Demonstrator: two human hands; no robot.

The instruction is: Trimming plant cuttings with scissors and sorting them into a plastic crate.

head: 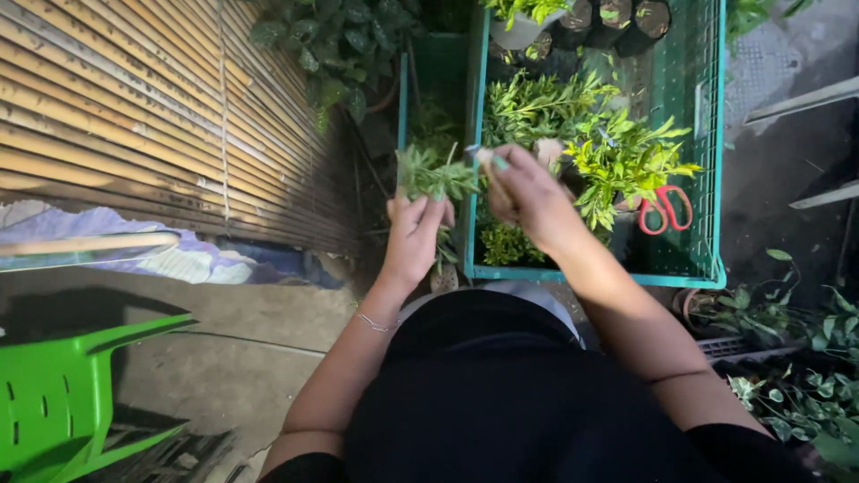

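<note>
Teal crate point(707, 134); red-handled scissors point(664, 210); bright green chair point(63, 394); yellow-green leafy sprigs point(626, 161); tan slatted blind point(134, 98).

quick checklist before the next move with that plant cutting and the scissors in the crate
1. Left hand holds the leafy cutting: ok, its fingers are closed round the stem below the leaves.
2. Right hand free to take a tool: not ok, it pinches something small at the cutting's top; what it is, cannot tell.
3. Red-handled scissors within sight: ok, lying in the teal crate right of the hands, untouched.
4. Scissor blades open or closed: cannot tell, leaves of the yellow-green plants cover them.
5. Cutting held apart from the crate plants: ok, it is above the crate's left edge.
</note>
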